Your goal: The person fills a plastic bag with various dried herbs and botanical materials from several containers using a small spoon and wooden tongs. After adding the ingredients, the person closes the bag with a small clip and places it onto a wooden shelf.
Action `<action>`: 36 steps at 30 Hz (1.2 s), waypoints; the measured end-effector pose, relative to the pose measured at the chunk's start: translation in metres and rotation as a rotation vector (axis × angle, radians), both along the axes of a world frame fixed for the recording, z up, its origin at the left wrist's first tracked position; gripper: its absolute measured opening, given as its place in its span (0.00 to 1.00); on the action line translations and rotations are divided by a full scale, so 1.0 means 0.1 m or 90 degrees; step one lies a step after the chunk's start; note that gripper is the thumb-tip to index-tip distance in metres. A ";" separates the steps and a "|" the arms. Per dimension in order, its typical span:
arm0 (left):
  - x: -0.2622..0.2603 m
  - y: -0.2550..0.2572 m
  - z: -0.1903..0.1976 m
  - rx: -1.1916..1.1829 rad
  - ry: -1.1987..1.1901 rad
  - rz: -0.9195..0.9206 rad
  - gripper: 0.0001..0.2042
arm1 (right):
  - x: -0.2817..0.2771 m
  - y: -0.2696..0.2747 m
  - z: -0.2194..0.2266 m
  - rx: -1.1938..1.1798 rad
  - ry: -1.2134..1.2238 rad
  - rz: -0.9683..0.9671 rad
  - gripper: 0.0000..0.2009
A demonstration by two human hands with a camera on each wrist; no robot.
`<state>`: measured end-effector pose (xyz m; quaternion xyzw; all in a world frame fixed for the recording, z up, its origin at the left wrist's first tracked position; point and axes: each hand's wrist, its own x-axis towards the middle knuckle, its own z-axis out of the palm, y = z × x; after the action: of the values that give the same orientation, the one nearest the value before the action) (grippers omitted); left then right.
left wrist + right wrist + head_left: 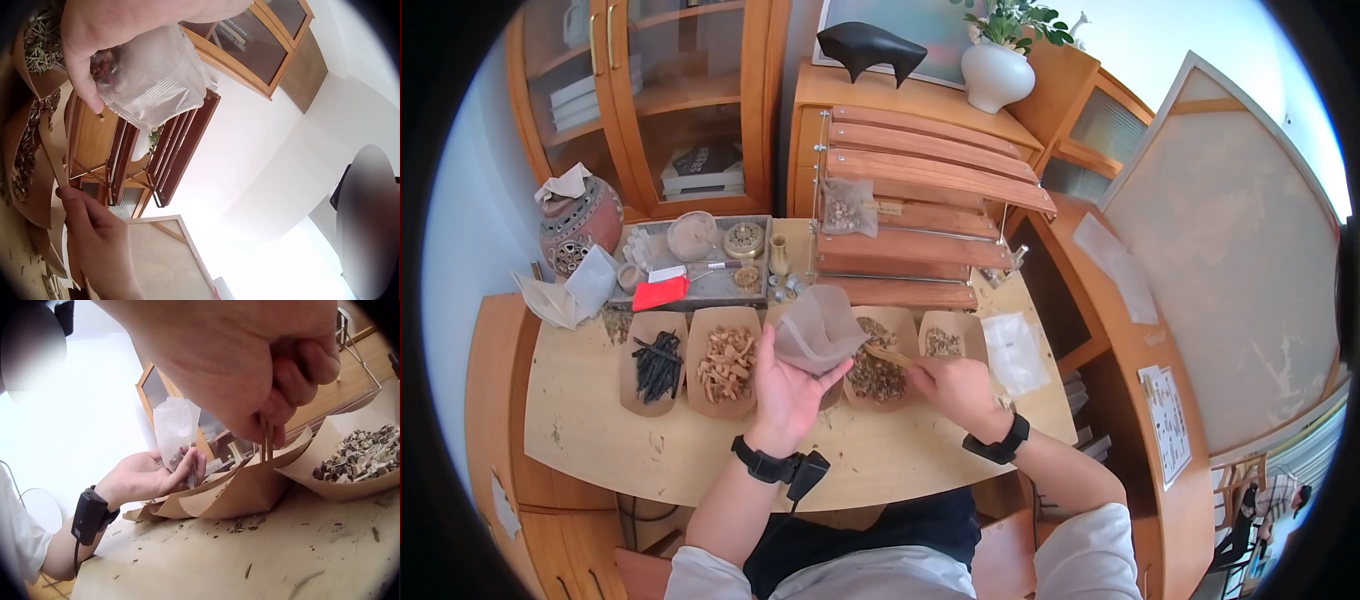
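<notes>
The table [880,460] is partly covered by paper trays [903,325], one mostly hidden behind the left hand [790,395]. By that hand a cloudy bag [818,330] is held, its contents blurred; by the right hand [960,388], a wooden spoon [890,356] is gripped above one tray, its tip indistinct.

2 bare forearms [735,510] fwd & apart; L hand [790,392] palm up, gripping; R hand [958,388] knuckles up, fingers [294,382] curled.
</notes>
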<state>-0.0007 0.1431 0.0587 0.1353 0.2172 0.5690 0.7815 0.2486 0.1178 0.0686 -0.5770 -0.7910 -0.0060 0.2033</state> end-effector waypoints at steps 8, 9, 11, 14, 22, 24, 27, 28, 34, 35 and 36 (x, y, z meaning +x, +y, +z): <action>0.00 0.00 -0.04 0.006 0.012 -0.007 0.33 | 0.11 -0.08 0.47 -0.005 0.117 -0.061 0.08; 0.00 0.00 -0.04 0.011 0.013 -0.012 0.33 | 0.11 -0.08 0.53 -0.008 0.139 -0.066 0.08; 0.00 -0.01 -0.03 0.019 0.015 -0.025 0.33 | 0.06 -0.10 0.70 -0.019 0.172 -0.063 0.09; 0.02 -0.02 0.00 0.016 0.016 -0.038 0.32 | -0.11 -0.14 0.94 -0.031 0.203 -0.033 0.10; 0.03 -0.04 0.03 0.016 0.007 -0.091 0.32 | -0.28 -0.18 0.98 -0.077 0.213 -0.012 0.10; 0.01 -0.05 0.01 0.020 0.006 -0.074 0.32 | -0.16 -0.18 0.93 -0.111 0.256 -0.053 0.12; 0.00 -0.04 0.01 0.018 0.010 -0.026 0.33 | -0.05 -0.15 0.87 -0.144 0.209 -0.093 0.12; 0.00 -0.03 0.01 0.019 0.009 -0.009 0.33 | -0.02 -0.14 0.84 -0.150 0.177 -0.104 0.12; 0.00 -0.01 0.00 0.014 0.000 0.016 0.34 | -0.13 -0.11 0.33 -0.075 0.036 0.056 0.09; 0.00 -0.01 0.00 0.012 0.000 0.018 0.34 | -0.16 -0.11 0.30 -0.058 0.016 0.053 0.09; 0.00 -0.01 0.00 0.011 -0.002 0.017 0.34 | -0.13 -0.08 0.27 -0.062 -0.002 0.029 0.09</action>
<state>-0.0008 0.1424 0.0584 0.1381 0.2127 0.5814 0.7731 0.2355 0.1096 0.0960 -0.5684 -0.8034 0.0361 0.1735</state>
